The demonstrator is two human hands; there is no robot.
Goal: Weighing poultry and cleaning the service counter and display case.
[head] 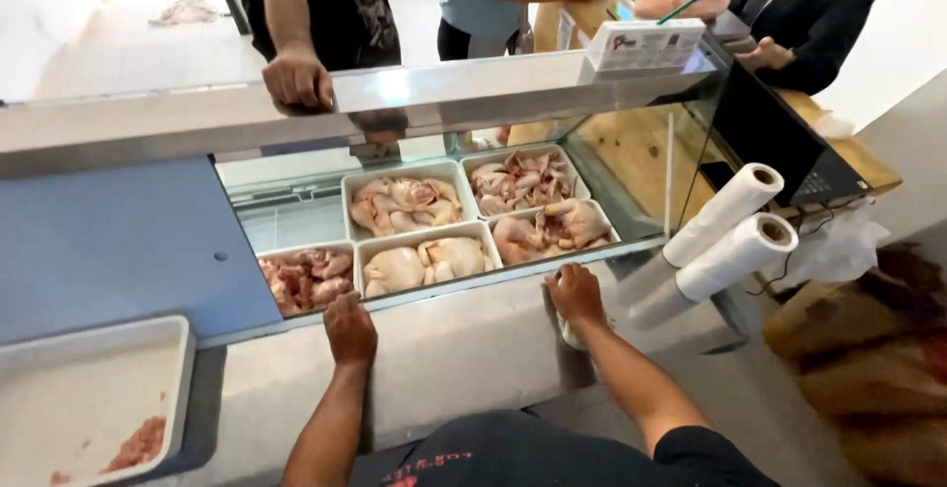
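My left hand [349, 328] rests palm-down on the near steel edge of a refrigerated display case [444, 349], fingers closed on the rim. My right hand [575, 295] presses on the same edge further right, over a white cloth or bag [572, 333] that peeks out beneath it. Just beyond my hands, several white trays hold raw chicken: whole pieces [424, 262], cut pieces [307, 280], and more trays [402, 203] behind them.
Another person's fist [297, 80] rests on the case's top shelf; two more people stand at the far right counter. Two rolls of plastic bags [735, 245] hang at the right. A white tray with meat scraps [94, 403] sits at the lower left beside a blue lid [118, 240].
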